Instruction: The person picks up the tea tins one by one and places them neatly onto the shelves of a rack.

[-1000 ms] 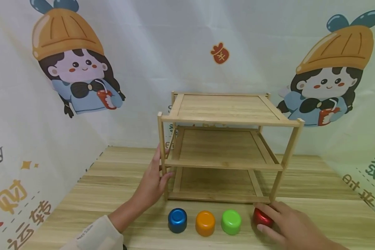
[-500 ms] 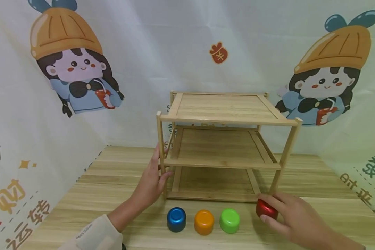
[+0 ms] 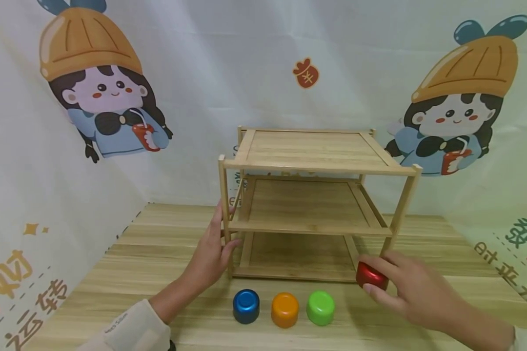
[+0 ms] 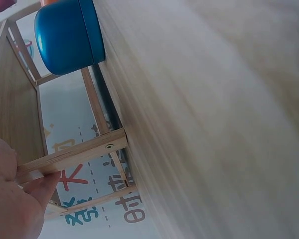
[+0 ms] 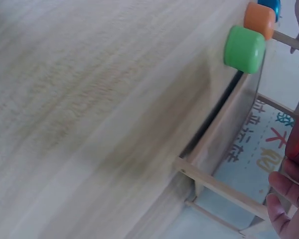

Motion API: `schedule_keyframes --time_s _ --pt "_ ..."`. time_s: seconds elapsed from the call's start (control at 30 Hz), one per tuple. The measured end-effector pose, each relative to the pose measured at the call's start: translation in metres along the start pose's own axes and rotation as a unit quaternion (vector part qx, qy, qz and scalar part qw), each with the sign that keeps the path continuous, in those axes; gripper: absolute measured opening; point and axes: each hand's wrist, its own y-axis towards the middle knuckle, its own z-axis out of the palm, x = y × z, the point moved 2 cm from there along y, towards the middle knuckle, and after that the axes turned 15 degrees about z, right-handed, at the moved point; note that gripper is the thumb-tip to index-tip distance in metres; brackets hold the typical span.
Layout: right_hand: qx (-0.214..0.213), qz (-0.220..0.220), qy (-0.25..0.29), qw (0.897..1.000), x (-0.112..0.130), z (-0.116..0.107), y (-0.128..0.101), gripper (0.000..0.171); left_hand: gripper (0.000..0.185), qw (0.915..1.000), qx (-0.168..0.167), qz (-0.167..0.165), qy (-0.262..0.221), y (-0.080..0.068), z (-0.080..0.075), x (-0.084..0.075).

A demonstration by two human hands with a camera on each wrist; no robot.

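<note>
So the left hand (image 3: 211,251) is wrapped around the front left post of the wooden rack (image 3: 316,204), thumb on one side and fingers on the other. My guess is it's just bracing the rack so it doesn't slide on the counter (image 3: 127,273).

The right hand (image 3: 410,292) has its fingers clamped around the red cup (image 3: 371,277), which is lifted a bit and sits right by the rack's front right leg, at bottom-shelf height.

The red cup is a small, shiny, metallic-looking thing, held tilted with fingers covering a good part of it. The other three sit upside down in a row on the counter just in front of the rack: blue cup (image 3: 246,306), orange cup (image 3: 285,309), green cup (image 3: 320,307). All three shelves look bare.
</note>
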Motion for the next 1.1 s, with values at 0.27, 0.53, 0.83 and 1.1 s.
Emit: schedule_keyframes --time_s 0.27,0.53,0.83,1.1 --pt "-0.010 -0.013 0.005 1.000 0.004 -0.012 0.012 0.042 0.101 1.0000 -0.001 0.006 0.005 -0.001 -0.001 -0.002" --pt "-0.022 -0.027 0.015 0.999 0.005 -0.023 0.022 0.044 0.101 1.0000 0.004 0.005 0.007 -0.001 0.000 -0.002" --pt "-0.007 -0.018 0.012 1.000 0.008 -0.038 0.033 0.046 0.100 0.9999 0.005 0.003 0.009 -0.001 0.000 -0.002" --pt "-0.046 -0.041 0.026 0.998 0.008 -0.057 0.048 0.045 0.100 0.9999 0.007 0.001 0.015 0.000 -0.001 -0.003"
